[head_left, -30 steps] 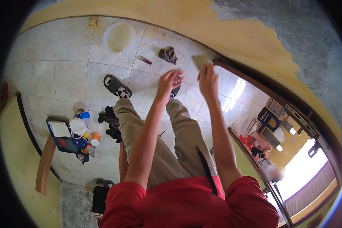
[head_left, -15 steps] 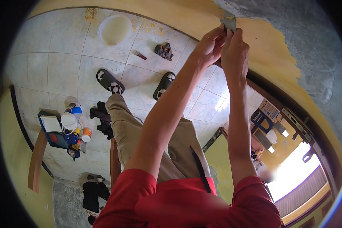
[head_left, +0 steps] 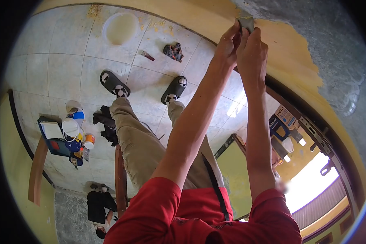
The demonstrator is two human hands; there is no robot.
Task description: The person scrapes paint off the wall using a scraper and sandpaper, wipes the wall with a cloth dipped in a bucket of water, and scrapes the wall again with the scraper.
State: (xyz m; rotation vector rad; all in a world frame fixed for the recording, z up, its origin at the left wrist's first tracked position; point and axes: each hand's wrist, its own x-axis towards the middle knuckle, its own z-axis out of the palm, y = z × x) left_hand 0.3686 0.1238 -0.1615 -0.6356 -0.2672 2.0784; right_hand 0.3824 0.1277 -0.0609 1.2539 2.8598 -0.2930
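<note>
A patchy yellow wall [head_left: 288, 49] and tiled floor [head_left: 65, 73] suggest a house.

We find the gray flat piece [head_left: 247, 25] partly hidden by the right hand [head_left: 252, 51], and a patch [head_left: 281, 186] beside the right doorway [head_left: 313, 183] blurred.

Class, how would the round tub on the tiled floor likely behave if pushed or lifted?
The tub would probably feel heavy, since it seems to hold cloudy liquid. That liquid may slosh. The tiles look smooth, so a push might slide it.
</note>
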